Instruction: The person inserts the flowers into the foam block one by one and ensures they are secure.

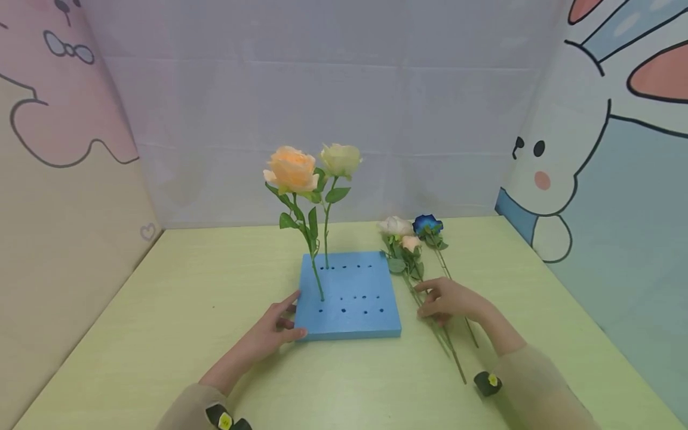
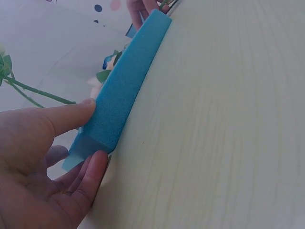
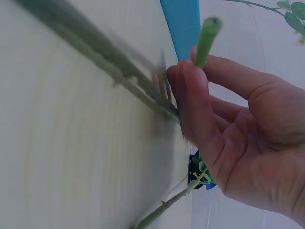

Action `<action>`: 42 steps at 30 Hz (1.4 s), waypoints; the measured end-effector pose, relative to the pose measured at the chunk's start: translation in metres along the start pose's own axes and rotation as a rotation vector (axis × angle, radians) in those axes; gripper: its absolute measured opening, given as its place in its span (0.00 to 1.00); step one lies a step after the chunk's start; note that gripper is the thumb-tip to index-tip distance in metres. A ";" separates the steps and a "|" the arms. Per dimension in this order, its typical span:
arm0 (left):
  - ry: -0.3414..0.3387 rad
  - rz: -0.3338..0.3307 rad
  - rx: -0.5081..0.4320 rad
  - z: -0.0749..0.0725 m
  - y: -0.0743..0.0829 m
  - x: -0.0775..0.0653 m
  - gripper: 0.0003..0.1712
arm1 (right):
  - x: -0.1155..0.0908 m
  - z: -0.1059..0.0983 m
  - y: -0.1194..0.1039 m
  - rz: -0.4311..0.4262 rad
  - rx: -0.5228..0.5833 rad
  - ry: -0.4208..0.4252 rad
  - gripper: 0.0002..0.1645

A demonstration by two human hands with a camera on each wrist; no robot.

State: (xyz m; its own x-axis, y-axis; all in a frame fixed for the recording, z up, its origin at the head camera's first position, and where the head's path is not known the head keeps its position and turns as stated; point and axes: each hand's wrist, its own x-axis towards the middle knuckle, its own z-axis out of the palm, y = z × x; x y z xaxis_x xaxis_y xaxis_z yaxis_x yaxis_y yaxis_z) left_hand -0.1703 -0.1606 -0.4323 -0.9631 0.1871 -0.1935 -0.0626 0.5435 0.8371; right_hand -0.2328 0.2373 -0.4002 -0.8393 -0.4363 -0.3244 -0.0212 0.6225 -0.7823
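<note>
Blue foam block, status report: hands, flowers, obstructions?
Left hand grips corner of blue foam block. Right hand pinches green stem. Peach rose, pale yellow rose stand in block, possibly crowding its left side.

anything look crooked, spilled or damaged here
Only a slight tilt: the standing peach rose leans left in the blue block, while the pale yellow rose behind it stands closer to upright. I see no spill or damage.

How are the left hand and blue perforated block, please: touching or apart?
Touching: the left wrist view shows the left hand resting its thumb on the blue perforated block.
</note>
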 end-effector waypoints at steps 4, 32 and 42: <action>-0.004 -0.001 -0.007 0.000 -0.001 0.000 0.51 | -0.002 -0.004 0.003 -0.015 0.062 -0.070 0.43; 0.005 0.029 -0.007 0.001 -0.005 0.006 0.51 | -0.003 -0.016 -0.007 -0.165 0.244 0.005 0.30; 0.002 0.026 -0.015 0.000 -0.004 0.004 0.51 | 0.008 -0.015 -0.016 -0.274 0.290 0.102 0.36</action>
State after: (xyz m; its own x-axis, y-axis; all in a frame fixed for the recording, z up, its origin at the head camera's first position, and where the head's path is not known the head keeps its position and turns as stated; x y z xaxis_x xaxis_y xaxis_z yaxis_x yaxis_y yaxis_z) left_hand -0.1735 -0.1627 -0.4364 -0.9650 0.1994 -0.1701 -0.0411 0.5260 0.8495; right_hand -0.2476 0.2338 -0.3823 -0.8738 -0.4846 -0.0403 -0.1097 0.2771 -0.9545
